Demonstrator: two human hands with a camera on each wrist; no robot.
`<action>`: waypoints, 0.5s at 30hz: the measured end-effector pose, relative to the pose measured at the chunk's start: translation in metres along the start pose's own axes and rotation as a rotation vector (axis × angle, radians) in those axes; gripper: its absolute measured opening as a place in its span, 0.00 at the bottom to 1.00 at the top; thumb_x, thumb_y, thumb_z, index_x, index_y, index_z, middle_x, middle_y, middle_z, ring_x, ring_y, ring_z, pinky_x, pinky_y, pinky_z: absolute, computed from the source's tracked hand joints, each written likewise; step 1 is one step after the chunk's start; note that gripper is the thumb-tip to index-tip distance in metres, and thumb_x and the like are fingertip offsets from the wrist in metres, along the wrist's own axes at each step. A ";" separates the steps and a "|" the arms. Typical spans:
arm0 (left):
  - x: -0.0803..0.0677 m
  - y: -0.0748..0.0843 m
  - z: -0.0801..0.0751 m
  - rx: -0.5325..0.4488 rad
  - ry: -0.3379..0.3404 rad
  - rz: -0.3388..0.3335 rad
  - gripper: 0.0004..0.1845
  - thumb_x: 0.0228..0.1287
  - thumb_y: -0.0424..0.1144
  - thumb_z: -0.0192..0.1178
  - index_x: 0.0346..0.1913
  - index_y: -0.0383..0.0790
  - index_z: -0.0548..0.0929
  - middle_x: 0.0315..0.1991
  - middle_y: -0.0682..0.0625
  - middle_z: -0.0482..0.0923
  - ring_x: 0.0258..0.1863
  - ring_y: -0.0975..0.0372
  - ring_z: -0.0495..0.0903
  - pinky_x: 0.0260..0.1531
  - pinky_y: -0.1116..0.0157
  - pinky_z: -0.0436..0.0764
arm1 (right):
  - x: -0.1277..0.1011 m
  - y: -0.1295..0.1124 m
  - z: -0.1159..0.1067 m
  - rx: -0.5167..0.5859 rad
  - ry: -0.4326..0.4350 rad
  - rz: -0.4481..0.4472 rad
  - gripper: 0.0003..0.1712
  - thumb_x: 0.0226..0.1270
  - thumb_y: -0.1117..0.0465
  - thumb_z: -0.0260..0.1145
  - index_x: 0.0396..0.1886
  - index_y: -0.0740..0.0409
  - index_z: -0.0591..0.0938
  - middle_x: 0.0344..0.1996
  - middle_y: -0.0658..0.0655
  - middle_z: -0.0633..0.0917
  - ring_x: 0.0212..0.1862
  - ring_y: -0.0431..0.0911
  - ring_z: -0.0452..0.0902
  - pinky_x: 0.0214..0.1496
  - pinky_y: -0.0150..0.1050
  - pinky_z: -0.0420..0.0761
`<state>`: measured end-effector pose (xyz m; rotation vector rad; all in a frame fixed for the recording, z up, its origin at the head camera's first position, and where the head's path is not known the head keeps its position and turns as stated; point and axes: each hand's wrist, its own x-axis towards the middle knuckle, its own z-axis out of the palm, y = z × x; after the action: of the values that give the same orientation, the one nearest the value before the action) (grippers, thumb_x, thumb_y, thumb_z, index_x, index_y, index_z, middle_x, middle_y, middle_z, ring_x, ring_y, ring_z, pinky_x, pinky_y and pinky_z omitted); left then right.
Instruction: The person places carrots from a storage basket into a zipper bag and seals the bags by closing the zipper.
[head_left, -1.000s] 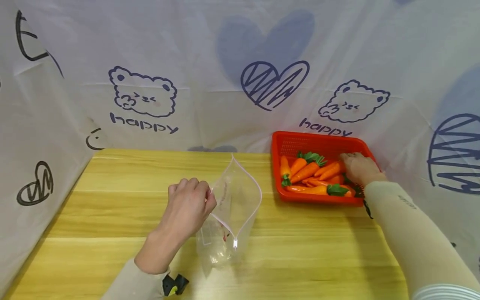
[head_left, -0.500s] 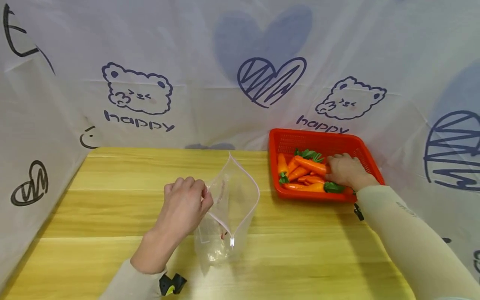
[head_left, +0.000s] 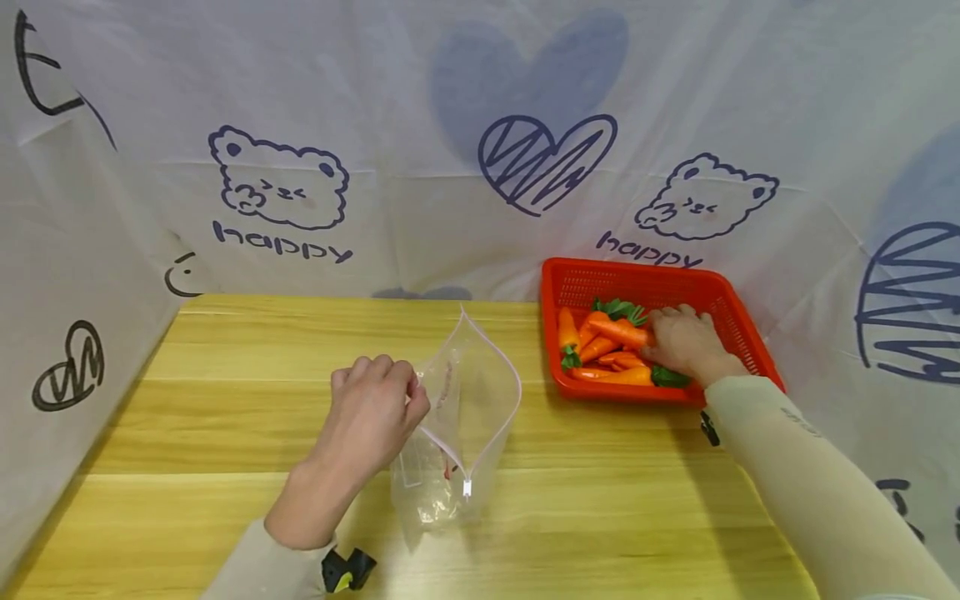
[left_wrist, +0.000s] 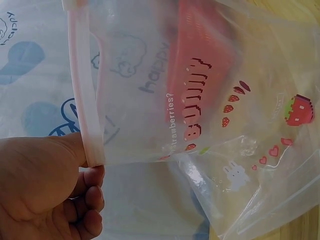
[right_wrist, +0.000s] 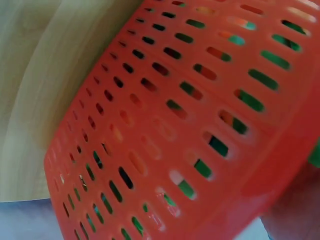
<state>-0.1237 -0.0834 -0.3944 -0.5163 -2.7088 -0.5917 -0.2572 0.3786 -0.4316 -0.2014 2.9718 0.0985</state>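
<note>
On the left, the rim of a clear zip bag [head_left: 468, 417] is pinched by the left hand [head_left: 372, 412], so that its mouth is held wide open above the wooden tabletop [head_left: 225, 400]; the pink zip strip is seen clamped between thumb and fingers in the left wrist view [left_wrist: 87, 125]. To the right, a carrot [head_left: 618, 331] on top of the pile in the red basket [head_left: 742, 325] is gripped by the right hand [head_left: 686, 342] — though the fingers are partly hidden, so the hold is only probable. The step is best done with the bag mouth kept spread and steady, and one carrot lifted clear of the others. Compared with a second ago, the right hand has been moved from the basket's right side toward its middle — the bag is unchanged.
</note>
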 end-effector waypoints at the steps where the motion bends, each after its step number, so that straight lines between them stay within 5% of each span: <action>1: 0.001 0.001 0.000 0.002 0.002 0.003 0.09 0.67 0.36 0.61 0.28 0.43 0.76 0.25 0.52 0.70 0.31 0.53 0.69 0.41 0.52 0.67 | 0.000 0.000 0.001 -0.002 0.000 0.001 0.31 0.69 0.48 0.69 0.61 0.67 0.79 0.63 0.71 0.80 0.64 0.70 0.68 0.66 0.75 0.64; 7: 0.003 0.003 0.000 0.006 0.007 0.015 0.10 0.67 0.35 0.61 0.27 0.43 0.76 0.25 0.52 0.69 0.31 0.53 0.68 0.42 0.52 0.68 | -0.002 0.001 -0.001 -0.025 0.041 0.011 0.33 0.68 0.45 0.70 0.59 0.67 0.77 0.61 0.71 0.80 0.62 0.68 0.69 0.63 0.70 0.67; 15: 0.001 0.002 -0.002 0.015 -0.006 -0.004 0.11 0.67 0.35 0.61 0.27 0.44 0.74 0.24 0.52 0.68 0.31 0.53 0.68 0.42 0.51 0.67 | -0.008 -0.018 -0.021 -0.031 0.181 -0.006 0.30 0.64 0.43 0.71 0.47 0.64 0.74 0.45 0.66 0.81 0.50 0.63 0.70 0.51 0.57 0.70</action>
<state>-0.1233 -0.0824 -0.3918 -0.5092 -2.7181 -0.5716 -0.2502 0.3606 -0.4102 -0.2348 3.1507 0.1330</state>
